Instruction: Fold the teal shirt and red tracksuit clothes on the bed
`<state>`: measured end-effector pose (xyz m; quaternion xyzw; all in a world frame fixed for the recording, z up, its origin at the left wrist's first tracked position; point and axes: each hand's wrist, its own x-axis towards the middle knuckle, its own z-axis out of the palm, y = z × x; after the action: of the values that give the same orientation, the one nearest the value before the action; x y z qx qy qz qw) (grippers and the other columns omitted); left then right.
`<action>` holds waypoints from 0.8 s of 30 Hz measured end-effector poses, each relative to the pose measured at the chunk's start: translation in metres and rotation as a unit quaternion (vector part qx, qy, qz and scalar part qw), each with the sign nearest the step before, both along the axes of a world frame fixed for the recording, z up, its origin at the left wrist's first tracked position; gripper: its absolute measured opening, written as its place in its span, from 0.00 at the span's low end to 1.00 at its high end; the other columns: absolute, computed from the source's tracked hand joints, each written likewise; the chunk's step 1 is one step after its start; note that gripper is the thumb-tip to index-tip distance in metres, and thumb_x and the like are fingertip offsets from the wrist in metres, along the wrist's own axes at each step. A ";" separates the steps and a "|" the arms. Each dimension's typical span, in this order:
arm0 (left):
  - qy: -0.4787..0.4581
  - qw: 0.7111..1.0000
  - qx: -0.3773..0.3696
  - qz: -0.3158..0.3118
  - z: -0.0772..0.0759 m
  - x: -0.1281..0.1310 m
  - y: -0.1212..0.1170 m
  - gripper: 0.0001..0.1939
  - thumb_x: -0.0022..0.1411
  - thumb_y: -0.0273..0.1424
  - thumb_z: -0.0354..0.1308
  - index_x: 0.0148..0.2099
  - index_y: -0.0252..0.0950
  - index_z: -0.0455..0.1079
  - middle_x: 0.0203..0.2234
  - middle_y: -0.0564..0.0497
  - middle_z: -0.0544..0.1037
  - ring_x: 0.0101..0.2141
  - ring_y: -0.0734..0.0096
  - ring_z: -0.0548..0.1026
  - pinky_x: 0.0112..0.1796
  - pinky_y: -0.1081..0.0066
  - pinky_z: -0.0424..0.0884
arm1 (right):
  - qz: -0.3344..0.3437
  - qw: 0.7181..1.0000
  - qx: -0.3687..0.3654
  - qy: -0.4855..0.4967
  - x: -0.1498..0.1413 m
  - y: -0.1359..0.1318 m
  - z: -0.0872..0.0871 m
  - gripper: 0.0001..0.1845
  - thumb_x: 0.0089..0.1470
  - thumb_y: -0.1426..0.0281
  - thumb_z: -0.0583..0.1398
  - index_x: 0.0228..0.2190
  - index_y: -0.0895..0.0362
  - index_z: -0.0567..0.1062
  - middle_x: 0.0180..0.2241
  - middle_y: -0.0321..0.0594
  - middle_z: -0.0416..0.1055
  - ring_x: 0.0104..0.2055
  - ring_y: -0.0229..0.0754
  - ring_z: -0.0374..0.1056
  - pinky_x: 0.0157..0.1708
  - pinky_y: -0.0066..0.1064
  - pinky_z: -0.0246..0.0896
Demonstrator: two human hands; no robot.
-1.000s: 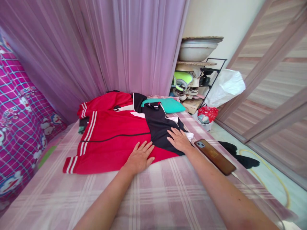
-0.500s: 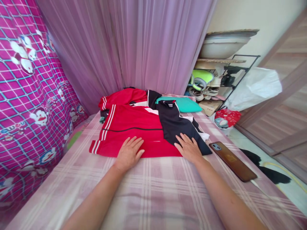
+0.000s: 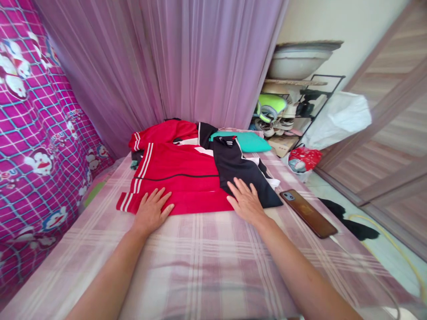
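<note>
A red and black track jacket (image 3: 180,165) with white stripes lies flat and partly folded on the plaid bed sheet (image 3: 196,262). My left hand (image 3: 151,211) rests flat on its near left part, fingers spread, close to the striped hem. On the near edge further right, where red meets black, my right hand (image 3: 245,200) lies palm down with its fingers apart. Neither hand grips the cloth. Behind the jacket sits another red and black garment (image 3: 170,132), partly covered by it.
A brown-cased phone (image 3: 308,213) with a white cable lies to the right. A teal cushion-like item (image 3: 253,142) is at the back. Purple curtains (image 3: 200,58) hang behind, and patterned pink fabric (image 3: 33,146) hangs at left. A shoe rack (image 3: 310,118) stands beyond the bed.
My left hand has slid left along the jacket towards the striped hem. My right hand has shifted slightly left over the cloth. The whole view has turned a little to the right.
</note>
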<state>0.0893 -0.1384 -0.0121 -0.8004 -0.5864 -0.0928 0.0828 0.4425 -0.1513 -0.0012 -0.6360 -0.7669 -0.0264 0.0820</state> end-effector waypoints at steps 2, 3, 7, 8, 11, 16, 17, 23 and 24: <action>0.003 1.000 0.008 0.001 -0.001 -0.002 0.000 0.26 0.67 0.44 0.48 0.61 0.42 0.69 0.63 0.45 0.66 0.63 0.50 0.62 0.61 0.48 0.56 | 0.046 0.998 -0.039 -0.001 -0.007 -0.004 -0.003 0.29 0.66 0.57 0.46 0.65 0.50 0.59 0.69 0.45 0.50 0.70 0.48 0.45 0.66 0.53 0.37; 0.004 1.000 0.013 0.002 -0.001 -0.003 0.000 0.25 0.67 0.44 0.48 0.61 0.42 0.69 0.63 0.44 0.66 0.63 0.50 0.62 0.61 0.48 0.57 | 0.056 0.997 -0.057 -0.001 -0.009 -0.006 -0.005 0.29 0.66 0.57 0.46 0.65 0.50 0.60 0.68 0.45 0.50 0.70 0.48 0.46 0.66 0.53 0.37; -0.025 0.998 0.054 0.002 0.004 0.003 -0.004 0.23 0.67 0.43 0.48 0.56 0.40 0.73 0.62 0.43 0.68 0.62 0.49 0.64 0.61 0.47 0.57 | 0.048 0.996 -0.080 0.011 -0.011 -0.008 -0.005 0.29 0.66 0.57 0.46 0.65 0.50 0.59 0.68 0.46 0.50 0.70 0.49 0.45 0.65 0.54 0.37; -0.039 0.997 0.068 -0.008 0.007 0.009 -0.006 0.22 0.68 0.42 0.47 0.56 0.40 0.74 0.61 0.42 0.69 0.62 0.50 0.64 0.61 0.47 0.57 | 0.046 0.996 -0.078 0.014 -0.011 -0.008 -0.004 0.29 0.66 0.57 0.46 0.65 0.50 0.60 0.68 0.46 0.50 0.70 0.49 0.45 0.66 0.54 0.37; -0.071 0.991 0.069 -0.086 0.016 0.042 -0.011 0.22 0.69 0.40 0.46 0.56 0.39 0.73 0.58 0.44 0.73 0.60 0.54 0.67 0.61 0.50 0.57 | 0.044 0.996 -0.070 0.018 -0.011 -0.008 -0.002 0.29 0.66 0.57 0.47 0.65 0.50 0.59 0.68 0.47 0.52 0.70 0.50 0.46 0.66 0.54 0.37; -0.045 0.975 -0.042 -0.216 0.021 0.107 -0.006 0.23 0.70 0.42 0.46 0.61 0.42 0.68 0.59 0.49 0.72 0.62 0.57 0.64 0.64 0.50 0.53 | 0.052 0.997 -0.057 0.024 -0.012 -0.009 -0.003 0.29 0.66 0.56 0.49 0.65 0.45 0.57 0.69 0.47 0.49 0.69 0.52 0.46 0.65 0.55 0.36; -0.038 0.975 -0.062 -0.212 0.020 0.115 -0.003 0.23 0.70 0.43 0.47 0.62 0.42 0.67 0.60 0.49 0.71 0.62 0.56 0.63 0.64 0.49 0.53 | 0.049 0.997 -0.060 0.026 -0.012 -0.009 -0.003 0.28 0.66 0.56 0.50 0.65 0.44 0.59 0.69 0.47 0.49 0.69 0.53 0.46 0.65 0.56 0.35; -0.046 0.981 -0.080 -0.169 0.006 0.122 0.008 0.24 0.70 0.44 0.46 0.63 0.42 0.66 0.61 0.47 0.70 0.61 0.58 0.65 0.63 0.52 0.55 | 0.028 0.995 -0.073 0.057 -0.014 -0.006 -0.002 0.28 0.65 0.53 0.49 0.64 0.44 0.61 0.68 0.46 0.51 0.70 0.52 0.45 0.65 0.58 0.33; -0.050 0.982 -0.072 -0.170 0.004 0.120 0.008 0.24 0.70 0.44 0.46 0.63 0.42 0.66 0.61 0.47 0.70 0.61 0.58 0.65 0.63 0.52 0.55 | 0.027 0.995 -0.070 0.063 -0.014 -0.006 -0.002 0.28 0.65 0.53 0.50 0.63 0.44 0.62 0.68 0.46 0.51 0.70 0.52 0.45 0.65 0.58 0.33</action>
<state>0.2094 -0.1303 -0.0077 -0.8866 -0.4505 -0.1027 -0.0210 0.4286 -0.1570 -0.0028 -0.6194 -0.7772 0.0695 0.0860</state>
